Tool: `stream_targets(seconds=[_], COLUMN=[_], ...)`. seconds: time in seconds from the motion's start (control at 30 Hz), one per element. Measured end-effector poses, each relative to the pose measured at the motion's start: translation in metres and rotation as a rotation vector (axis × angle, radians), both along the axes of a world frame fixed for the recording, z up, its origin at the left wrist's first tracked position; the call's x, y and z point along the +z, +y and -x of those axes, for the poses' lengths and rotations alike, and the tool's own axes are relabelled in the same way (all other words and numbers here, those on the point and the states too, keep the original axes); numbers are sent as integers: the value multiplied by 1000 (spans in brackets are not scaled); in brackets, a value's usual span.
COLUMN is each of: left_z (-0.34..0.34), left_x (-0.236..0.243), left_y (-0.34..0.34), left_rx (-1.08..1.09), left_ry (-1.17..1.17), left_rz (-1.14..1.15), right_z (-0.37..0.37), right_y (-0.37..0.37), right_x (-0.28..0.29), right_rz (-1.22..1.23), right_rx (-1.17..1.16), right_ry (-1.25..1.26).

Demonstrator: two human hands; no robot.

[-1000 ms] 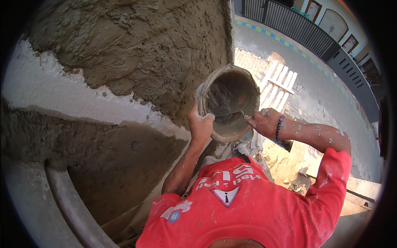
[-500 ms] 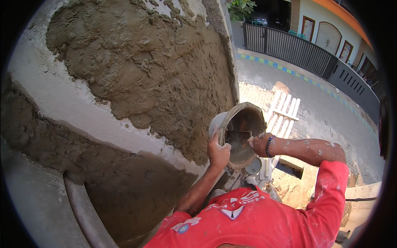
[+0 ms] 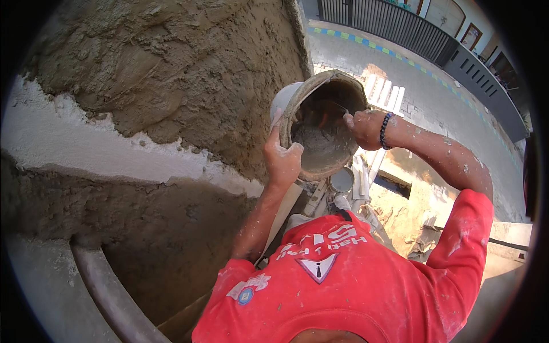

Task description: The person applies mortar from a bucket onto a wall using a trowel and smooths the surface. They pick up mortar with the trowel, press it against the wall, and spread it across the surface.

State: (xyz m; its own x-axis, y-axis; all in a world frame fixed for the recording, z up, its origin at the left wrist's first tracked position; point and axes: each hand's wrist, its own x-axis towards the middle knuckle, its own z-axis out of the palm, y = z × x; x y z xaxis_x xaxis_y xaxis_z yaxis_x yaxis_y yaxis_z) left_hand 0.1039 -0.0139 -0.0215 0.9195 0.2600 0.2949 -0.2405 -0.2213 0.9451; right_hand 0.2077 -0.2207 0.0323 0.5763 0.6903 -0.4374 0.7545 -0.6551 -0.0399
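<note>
Left fingers [image 3: 275, 124] clamp the tilted mortar bucket [image 3: 284, 97] by its rim, right fingers [image 3: 350, 120] grip an apparent trowel [image 3: 339, 107] inside; rough mortar coat [image 3: 171, 68] on, pale wall band [image 3: 114, 134] bare, so likely part-done.

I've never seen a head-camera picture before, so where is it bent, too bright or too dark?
In the head view, the dark gate curves and the corners go black; there too, sunlight nearly bleaches the white slats; same view, shade inside the bucket obscures the tool in the right hand.
</note>
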Motion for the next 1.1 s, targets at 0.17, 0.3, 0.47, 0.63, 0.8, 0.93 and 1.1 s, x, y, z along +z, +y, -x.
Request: stream_targets(seconds=[0.17, 0.3, 0.47, 0.63, 0.8, 0.93, 1.1], left_z=[3, 8, 12, 11, 6, 7, 9], left_x=[-12, -18, -17, -37, -54, -64, -59], left_y=[4, 9, 6, 5, 6, 19, 33], left_rx=[-26, -35, -28, 70, 195, 212, 259], left_ry=[-35, 18, 86, 118, 131, 171, 141], left_rz=[-147, -13, 36, 235, 315, 552, 649], right_z=[-3, -3, 24, 50, 66, 79, 90], right_y=[2, -15, -22, -2, 12, 12, 9], right_x=[-10, -48, -110, -139, -148, -145, -108], right_rz=[73, -307, -636, -928, -1139, -1249, -1362], right_rx=[49, -206, -534, -653, -739, -695, -708], right_ry=[343, 860, 1522, 1809, 1847, 1762, 1690])
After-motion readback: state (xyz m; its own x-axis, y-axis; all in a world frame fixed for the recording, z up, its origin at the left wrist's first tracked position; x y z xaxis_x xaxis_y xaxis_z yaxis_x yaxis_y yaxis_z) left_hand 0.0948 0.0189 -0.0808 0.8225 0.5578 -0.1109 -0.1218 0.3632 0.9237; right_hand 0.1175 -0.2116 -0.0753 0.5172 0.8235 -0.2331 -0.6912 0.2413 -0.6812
